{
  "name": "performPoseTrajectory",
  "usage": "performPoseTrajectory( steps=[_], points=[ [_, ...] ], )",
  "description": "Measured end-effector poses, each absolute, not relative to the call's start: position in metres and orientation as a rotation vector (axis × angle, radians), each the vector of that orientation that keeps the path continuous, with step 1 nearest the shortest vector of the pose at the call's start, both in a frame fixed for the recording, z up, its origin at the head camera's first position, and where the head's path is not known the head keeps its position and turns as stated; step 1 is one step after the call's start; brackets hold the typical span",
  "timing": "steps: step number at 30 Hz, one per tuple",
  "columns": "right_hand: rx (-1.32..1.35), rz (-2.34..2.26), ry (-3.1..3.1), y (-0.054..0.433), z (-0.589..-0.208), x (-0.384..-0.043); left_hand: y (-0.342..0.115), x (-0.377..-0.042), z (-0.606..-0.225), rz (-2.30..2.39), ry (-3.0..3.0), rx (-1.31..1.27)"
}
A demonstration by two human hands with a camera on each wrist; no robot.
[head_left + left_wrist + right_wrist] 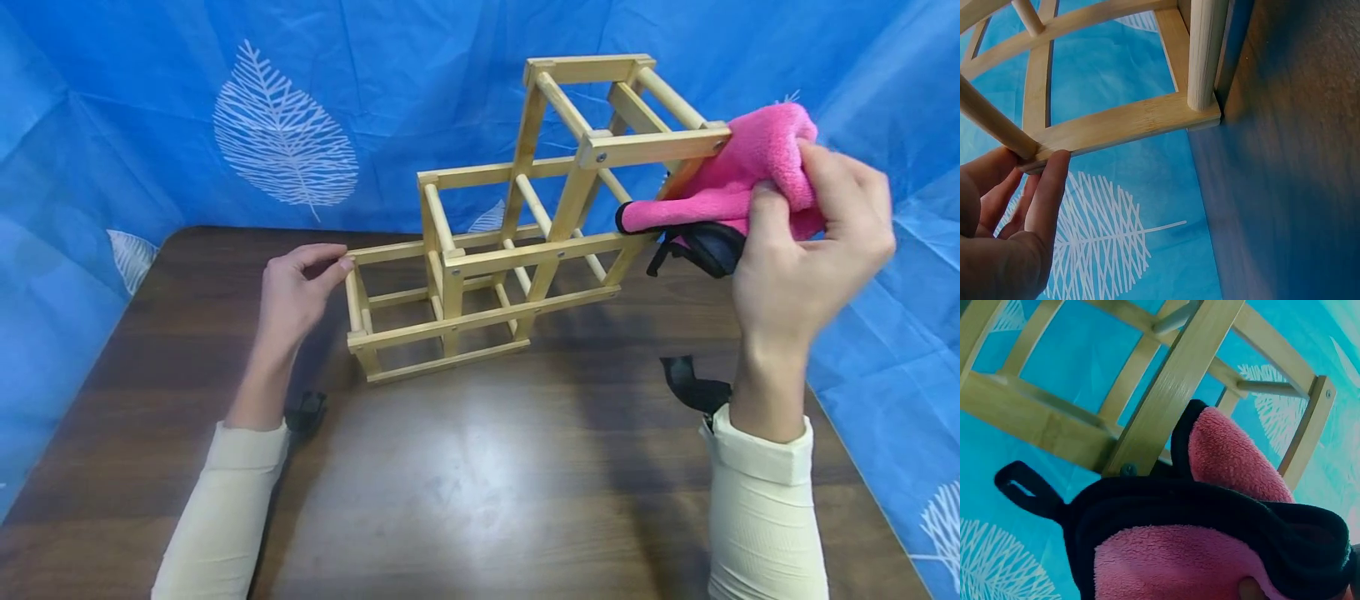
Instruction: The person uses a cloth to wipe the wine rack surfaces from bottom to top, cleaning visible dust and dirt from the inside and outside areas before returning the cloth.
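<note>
A stepped wooden rack [652,149] of pale slats and round dowels stands tilted over the table, its taller end at the right. My left hand [291,296] pinches the low left end by an upper corner; the left wrist view shows thumb and fingers around that rack corner [1129,122] beside a dowel. In my right hand [821,233] is a bunched pink cloth [757,158] with black edging, gripped between thumb and fingers. The cloth lies against the upright at the tall end. In the right wrist view the black-trimmed cloth [1160,556] covers part of the slats, with a black hanging loop.
The dark brown wooden table [465,500] spreads beneath the rack. Behind and beside it hangs a blue sheet [420,92] printed with white leaves. Black straps [693,390] stick out near both wrists.
</note>
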State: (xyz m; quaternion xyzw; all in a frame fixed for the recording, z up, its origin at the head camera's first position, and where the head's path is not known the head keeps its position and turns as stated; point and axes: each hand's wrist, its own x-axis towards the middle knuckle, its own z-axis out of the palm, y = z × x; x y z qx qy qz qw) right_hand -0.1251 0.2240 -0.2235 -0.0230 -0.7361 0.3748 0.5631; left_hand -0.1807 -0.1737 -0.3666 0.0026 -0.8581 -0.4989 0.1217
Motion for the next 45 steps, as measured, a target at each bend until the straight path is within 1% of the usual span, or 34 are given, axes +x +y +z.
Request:
performPoseTrajectory(
  steps=[15,31,39,45],
  points=[
    [0.061,0.592,-1.948,0.185,-0.23,-0.121,-0.175,-0.185,-0.367,-1.441,-2.492,-0.069],
    [0.299,0.592,-1.937,0.141,-0.236,-0.112,-0.176,-0.184,-0.367,-1.437,-2.497,-0.085],
    [0.344,0.561,-1.957,0.139,-0.239,-0.109,-0.175,-0.184,-0.367,-1.424,-2.512,-0.078],
    [0.247,0.472,-1.978,0.152,-0.239,-0.111,-0.174,-0.184,-0.366,-1.429,-2.529,-0.063]
  ],
)
